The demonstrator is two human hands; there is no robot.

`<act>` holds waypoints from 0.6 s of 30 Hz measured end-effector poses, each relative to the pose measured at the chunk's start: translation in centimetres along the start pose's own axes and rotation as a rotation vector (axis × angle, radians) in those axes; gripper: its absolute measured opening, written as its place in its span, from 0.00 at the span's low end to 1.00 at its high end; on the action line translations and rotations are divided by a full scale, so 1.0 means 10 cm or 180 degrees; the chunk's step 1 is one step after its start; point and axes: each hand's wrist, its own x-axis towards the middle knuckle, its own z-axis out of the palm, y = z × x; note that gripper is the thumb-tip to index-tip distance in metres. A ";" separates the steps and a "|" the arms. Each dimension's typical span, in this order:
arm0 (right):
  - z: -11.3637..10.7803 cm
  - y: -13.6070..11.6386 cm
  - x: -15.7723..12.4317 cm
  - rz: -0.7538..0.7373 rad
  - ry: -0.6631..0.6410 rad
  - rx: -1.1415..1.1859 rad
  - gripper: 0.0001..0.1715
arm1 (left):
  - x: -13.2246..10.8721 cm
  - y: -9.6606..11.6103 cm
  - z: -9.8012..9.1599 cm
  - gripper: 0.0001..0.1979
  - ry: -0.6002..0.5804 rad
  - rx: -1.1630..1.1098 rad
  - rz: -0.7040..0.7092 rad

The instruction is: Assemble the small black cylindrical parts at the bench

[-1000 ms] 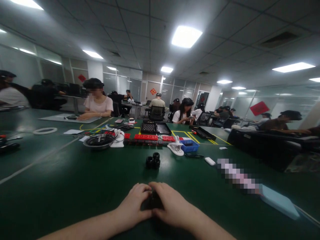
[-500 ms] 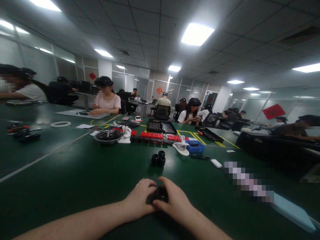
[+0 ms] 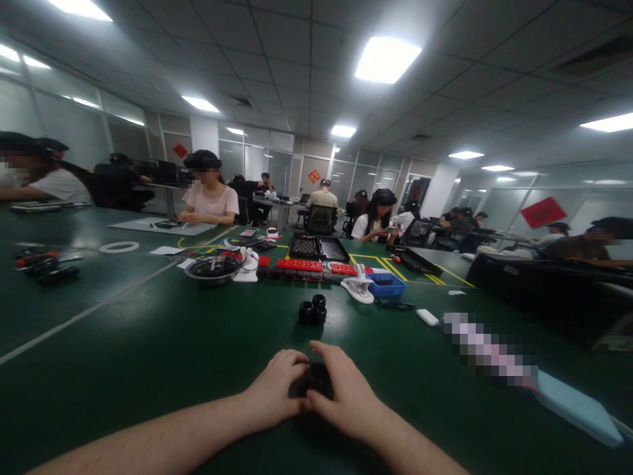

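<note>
My left hand point(image 3: 275, 388) curls around the left side of a small group of black round pieces point(image 3: 319, 377) on the green table. From the other side, my right hand point(image 3: 350, 393) closes in, its thumb and forefinger bent around the same pieces. Both hands partly hide them, so their number and exact kind are unclear. Just beyond my fingertips stands another cluster of black round pieces point(image 3: 313, 311), short and cylindrical, standing close together.
Behind the cluster lies a row of red and black blocks point(image 3: 301, 267). Around it are a dark bowl of cables point(image 3: 213, 269), a white clamp point(image 3: 359, 290), a blue basket point(image 3: 386, 285) and an open black case point(image 3: 319, 249). A light-blue object point(image 3: 576, 404) lies right. People sit beyond.
My right hand's fingertips have shifted slightly up and forward around the black round pieces. The left hand stays nearly in place, and the farther cluster has not moved on the table.
</note>
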 end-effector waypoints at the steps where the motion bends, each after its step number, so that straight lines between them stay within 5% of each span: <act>1: 0.00 0.01 0.00 0.0124 0.0049 0.0009 0.36 | 0.00 0.00 0.00 0.19 -0.0019 -0.0012 0.0003; 9: 0.16 0.05 0.02 0.0449 0.0345 0.0046 0.41 | 0.00 0.07 -0.04 0.18 0.0030 0.0008 0.0038; 18: 0.20 0.11 0.02 0.0080 0.0448 0.0299 0.38 | -0.01 0.08 -0.06 0.20 -0.0026 -0.0119 -0.0042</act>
